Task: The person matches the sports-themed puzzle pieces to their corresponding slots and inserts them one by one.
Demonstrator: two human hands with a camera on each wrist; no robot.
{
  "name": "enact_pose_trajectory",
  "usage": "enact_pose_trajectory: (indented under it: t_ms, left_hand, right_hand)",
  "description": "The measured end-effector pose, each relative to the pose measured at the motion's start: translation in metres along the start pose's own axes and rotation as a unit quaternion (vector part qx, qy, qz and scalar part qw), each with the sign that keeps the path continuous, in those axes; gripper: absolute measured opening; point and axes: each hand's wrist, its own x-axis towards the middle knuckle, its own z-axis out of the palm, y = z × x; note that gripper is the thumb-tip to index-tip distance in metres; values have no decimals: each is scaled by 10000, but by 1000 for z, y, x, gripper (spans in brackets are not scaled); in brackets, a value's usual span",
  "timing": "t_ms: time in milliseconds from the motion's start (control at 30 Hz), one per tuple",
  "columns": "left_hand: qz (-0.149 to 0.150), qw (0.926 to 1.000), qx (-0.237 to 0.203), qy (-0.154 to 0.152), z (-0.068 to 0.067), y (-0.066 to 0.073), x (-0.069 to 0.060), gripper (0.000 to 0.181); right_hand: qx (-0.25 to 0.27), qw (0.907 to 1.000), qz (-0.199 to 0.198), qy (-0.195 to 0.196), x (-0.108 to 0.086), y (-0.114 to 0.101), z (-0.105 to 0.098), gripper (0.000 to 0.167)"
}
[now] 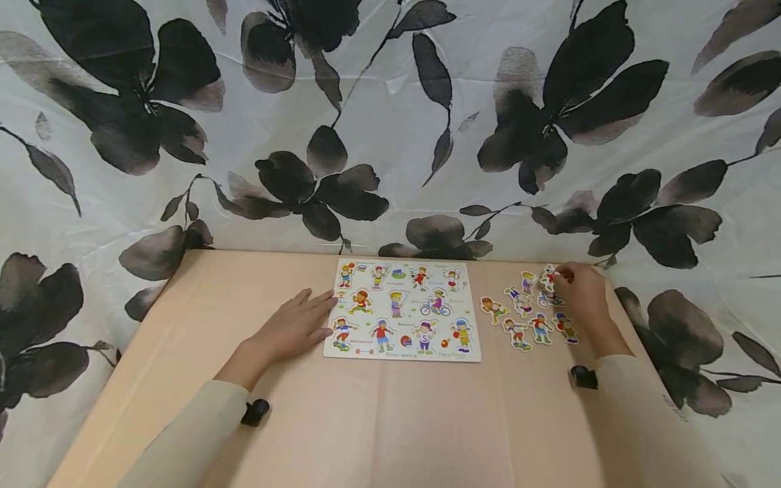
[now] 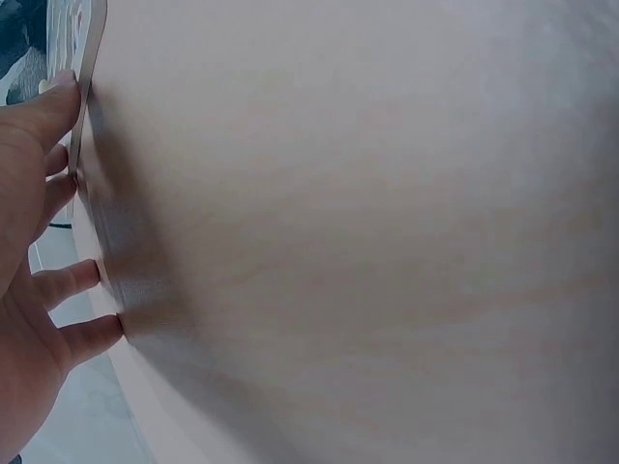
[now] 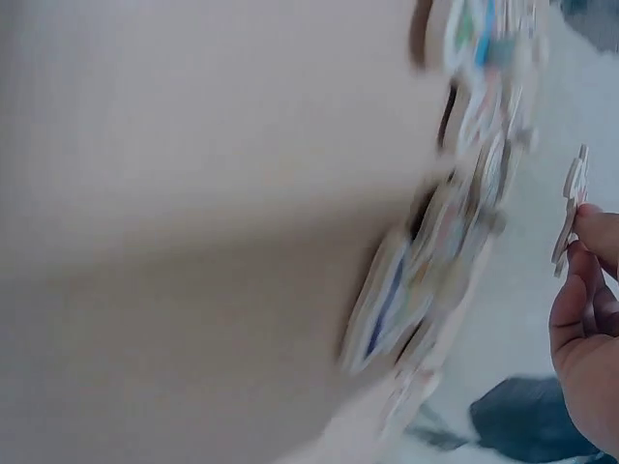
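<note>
A white puzzle board (image 1: 332, 349) printed with children doing sports lies flat on the table. My left hand (image 1: 287, 325) touches its left edge with the fingers spread; in the left wrist view, that hand's thumb (image 2: 53, 111) meets the board's side. To the right of the board, my right hand (image 1: 582, 295) pinches a child-figure puzzle piece (image 1: 548, 276) between thumb and fingertips. Seen from the right wrist, the piece (image 3: 573, 208) is edge-on and held above the table. Several loose figure pieces (image 1: 541, 328) lie beneath and beside this hand, some with small knobs.
A beige cloth or sheet covers the table (image 1: 427, 420). Behind it hangs a white curtain (image 1: 390, 102) with dark flowers, close to the board's far edge. Loose pieces lie close together between the board and the right forearm.
</note>
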Motion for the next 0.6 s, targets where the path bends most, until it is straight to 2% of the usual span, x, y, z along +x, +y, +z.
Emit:
enact_pose_trajectory:
  t_ms: [233, 500, 600]
  left_hand:
    - [76, 9999, -67, 70, 0, 0, -2, 67]
    - [64, 9999, -82, 87, 1, 1, -1, 67]
    - [35, 10000, -58, 67, 1, 0, -1, 68]
  right_hand:
    - [-153, 9969, -771, -31, -7, -33, 10, 19]
    - [-1, 9898, -1379, -363, -13, -69, 24, 17]
    - [105, 9889, -1391, -511, -14, -86, 31, 17]
